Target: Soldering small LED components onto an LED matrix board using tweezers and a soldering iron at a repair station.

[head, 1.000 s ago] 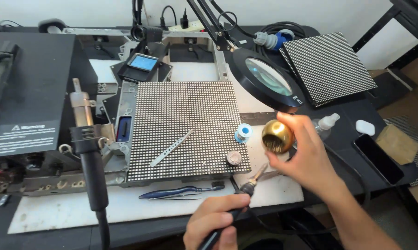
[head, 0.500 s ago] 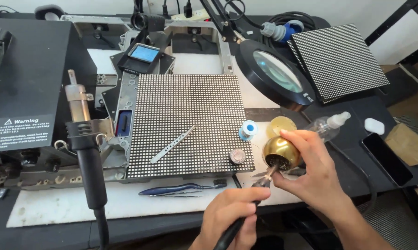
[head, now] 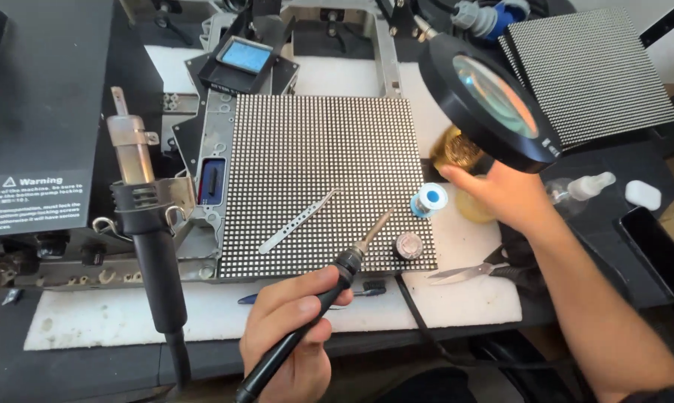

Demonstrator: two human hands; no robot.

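Soldering iron (head: 329,287) — gripped in your left hand (head: 292,328), tip now raised over the LED panel (head: 322,186); your right hand (head: 501,195) has carried the brass tip-cleaner (head: 456,149) back under the magnifier lamp (head: 494,101) — cleaning apparently finished.

The dotted panel (head: 318,186) is mostly open across its top and left. A pale strip (head: 298,222) lies lower centre; a solder reel (head: 430,200) and small tin (head: 408,245) crowd its right edge. The magnifier lamp (head: 494,101) overhangs the right corner, and the hot-air wand (head: 147,216) blocks the left approach.
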